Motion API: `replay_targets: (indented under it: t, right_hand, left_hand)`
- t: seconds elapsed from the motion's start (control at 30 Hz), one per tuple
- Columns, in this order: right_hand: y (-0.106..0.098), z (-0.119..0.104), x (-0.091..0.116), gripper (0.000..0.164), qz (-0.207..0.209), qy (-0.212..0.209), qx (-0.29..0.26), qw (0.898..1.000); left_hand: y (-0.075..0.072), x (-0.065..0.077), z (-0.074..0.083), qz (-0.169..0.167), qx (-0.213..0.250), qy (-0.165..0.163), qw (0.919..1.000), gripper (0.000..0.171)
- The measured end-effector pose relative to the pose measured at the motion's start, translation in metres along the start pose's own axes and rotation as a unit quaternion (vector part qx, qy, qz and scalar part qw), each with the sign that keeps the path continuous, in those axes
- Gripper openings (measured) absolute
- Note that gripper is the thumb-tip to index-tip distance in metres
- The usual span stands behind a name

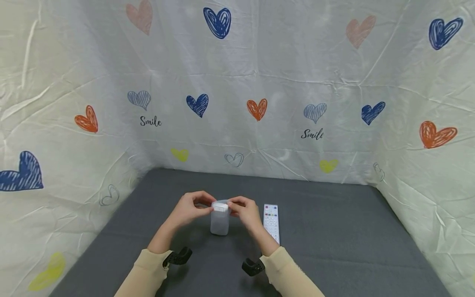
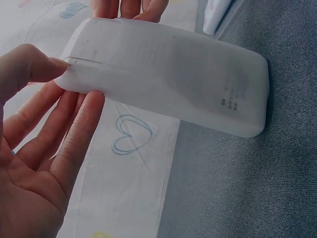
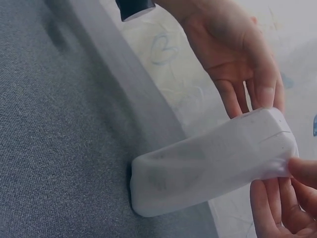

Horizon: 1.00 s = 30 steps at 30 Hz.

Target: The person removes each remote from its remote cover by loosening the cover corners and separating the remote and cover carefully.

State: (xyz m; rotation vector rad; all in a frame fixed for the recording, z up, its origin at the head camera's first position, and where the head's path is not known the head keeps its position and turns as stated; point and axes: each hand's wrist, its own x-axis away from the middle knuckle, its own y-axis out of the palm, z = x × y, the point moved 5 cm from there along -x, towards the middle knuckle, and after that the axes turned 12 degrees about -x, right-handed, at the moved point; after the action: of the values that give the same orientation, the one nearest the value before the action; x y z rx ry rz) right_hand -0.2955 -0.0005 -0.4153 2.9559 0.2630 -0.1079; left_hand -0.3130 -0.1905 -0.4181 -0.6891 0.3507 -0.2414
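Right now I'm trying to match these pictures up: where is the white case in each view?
Head: the white case is below centre, between the left hand and right hand.
Left wrist: across the upper part, slanting from upper left down to the right.
Right wrist: lower right, slanting up to the right.
Shared landmark: the gray cloth under its lower end.

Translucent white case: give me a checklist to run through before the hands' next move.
1. Left hand gripping the upper end of the translucent white case: ok, thumb and fingers are on it.
2. Right hand gripping that same end: ok, from the opposite side.
3. Lower end supported: ok, it stands on the gray tabletop.
4. White remote clear of the case: ok, it lies apart, to the right.
5. Contents identified: cannot tell, only faint dark marks show through.
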Motion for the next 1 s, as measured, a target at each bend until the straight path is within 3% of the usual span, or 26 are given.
replay_targets:
  t: [0.43,0.7,1.0]
  right_hand:
    - [0.002,0.004,0.0,0.022,-0.004,-0.007,0.0,1.0]
    - [-0.003,0.029,-0.016,0.022,0.009,-0.011,-0.011,1.0]
    - [-0.001,0.032,-0.014,0.022,0.021,-0.019,-0.005,1.0]
  left_hand:
    - [-0.001,0.004,0.002,0.028,-0.029,0.007,0.9992,0.016]
    - [0.0,0.005,0.005,0.054,-0.038,0.004,0.9978,0.016]
    - [0.001,0.007,0.005,0.082,-0.039,0.007,0.9958,0.014]
